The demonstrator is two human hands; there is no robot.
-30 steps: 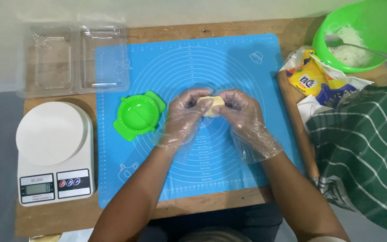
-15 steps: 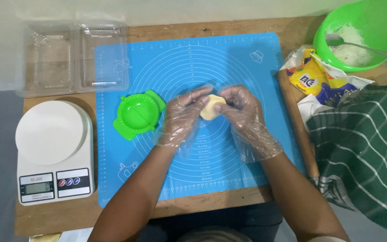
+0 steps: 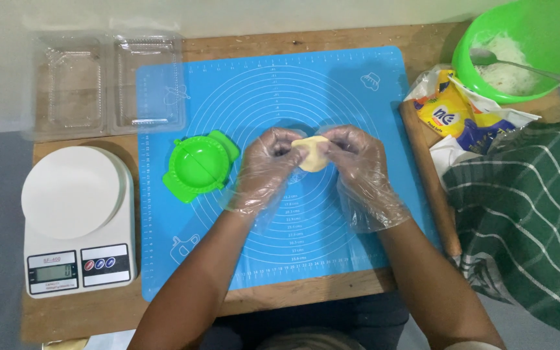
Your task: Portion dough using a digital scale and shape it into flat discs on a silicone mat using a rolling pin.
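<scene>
Both my hands wear clear plastic gloves and meet over the middle of a blue silicone baking mat (image 3: 358, 84). Between them is a small pale piece of dough (image 3: 312, 154). My left hand (image 3: 264, 170) pinches its left edge and my right hand (image 3: 361, 165) pinches its right edge. A green round dumpling press (image 3: 197, 165) lies open on the mat just left of my left hand.
A white kitchen scale (image 3: 76, 217) stands at the left. Behind it lies an open clear plastic clamshell box (image 3: 105, 84). At the right are a wooden rolling pin (image 3: 430, 181), a yellow flour bag (image 3: 458, 113), a green bowl (image 3: 520, 45) with white filling and a spoon, and a green striped cloth (image 3: 526, 214).
The dough has been turned and flattened a little between my fingers. Both hands stay in the same place over the mat.
</scene>
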